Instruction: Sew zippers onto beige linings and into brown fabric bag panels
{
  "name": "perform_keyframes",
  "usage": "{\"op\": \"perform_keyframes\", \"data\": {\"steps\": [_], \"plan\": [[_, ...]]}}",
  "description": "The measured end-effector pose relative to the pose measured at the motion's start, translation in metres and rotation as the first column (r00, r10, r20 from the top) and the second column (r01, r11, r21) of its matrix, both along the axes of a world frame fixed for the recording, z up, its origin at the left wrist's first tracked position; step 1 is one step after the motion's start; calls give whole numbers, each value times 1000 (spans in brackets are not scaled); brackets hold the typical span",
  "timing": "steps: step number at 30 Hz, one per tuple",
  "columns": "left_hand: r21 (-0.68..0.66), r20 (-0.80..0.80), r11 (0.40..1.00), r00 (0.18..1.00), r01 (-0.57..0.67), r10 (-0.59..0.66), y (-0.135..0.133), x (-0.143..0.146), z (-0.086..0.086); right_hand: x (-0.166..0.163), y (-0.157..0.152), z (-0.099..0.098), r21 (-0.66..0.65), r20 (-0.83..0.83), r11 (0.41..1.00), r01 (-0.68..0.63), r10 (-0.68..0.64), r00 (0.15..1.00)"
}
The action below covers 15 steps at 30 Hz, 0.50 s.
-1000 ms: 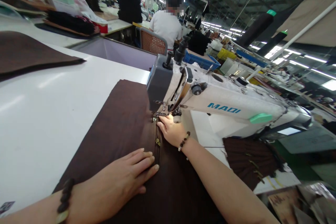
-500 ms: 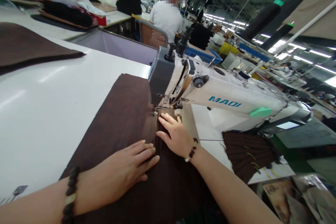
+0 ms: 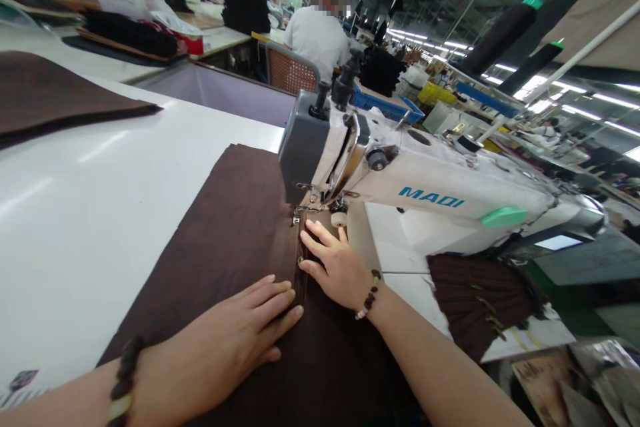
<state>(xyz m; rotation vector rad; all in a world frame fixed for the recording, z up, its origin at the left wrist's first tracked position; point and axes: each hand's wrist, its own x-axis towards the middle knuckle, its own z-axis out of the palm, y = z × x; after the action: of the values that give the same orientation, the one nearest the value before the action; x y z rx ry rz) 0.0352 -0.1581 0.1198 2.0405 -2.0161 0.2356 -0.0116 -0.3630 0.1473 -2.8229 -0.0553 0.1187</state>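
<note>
A dark brown fabric panel (image 3: 235,240) lies on the white table under the head of a white sewing machine (image 3: 400,187). A brown zipper with a brass pull (image 3: 301,260) runs along the fabric toward the presser foot (image 3: 299,215). My left hand (image 3: 235,340) lies flat on the fabric, fingers stretched toward the zipper. My right hand (image 3: 335,263) rests flat on the cloth just right of the zipper, fingertips close to the presser foot. Both wrists wear bead bracelets.
The white table (image 3: 85,213) spreads to the left, with another brown piece (image 3: 55,97) at its far left. A pile of brown zipper pieces (image 3: 480,297) lies right of the machine. A person in a white shirt (image 3: 317,37) sits ahead among other workstations.
My right hand pulled back a little from the presser foot and its fingers spread flat beside the zipper. My left hand stayed flat on the fabric.
</note>
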Motion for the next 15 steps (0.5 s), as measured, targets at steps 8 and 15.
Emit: {"op": "perform_keyframes", "data": {"steps": [8, 15], "plan": [[-34, -16, 999, 1000, -19, 18, -3, 1, -2, 4, -2, 0, -7, 18, 1000, -12, 12, 1000], [-57, -2, 998, 1000, -21, 21, -5, 6, -1, 9, -5, 0, 5, 3, 1000, -3, 3, 1000]]}}
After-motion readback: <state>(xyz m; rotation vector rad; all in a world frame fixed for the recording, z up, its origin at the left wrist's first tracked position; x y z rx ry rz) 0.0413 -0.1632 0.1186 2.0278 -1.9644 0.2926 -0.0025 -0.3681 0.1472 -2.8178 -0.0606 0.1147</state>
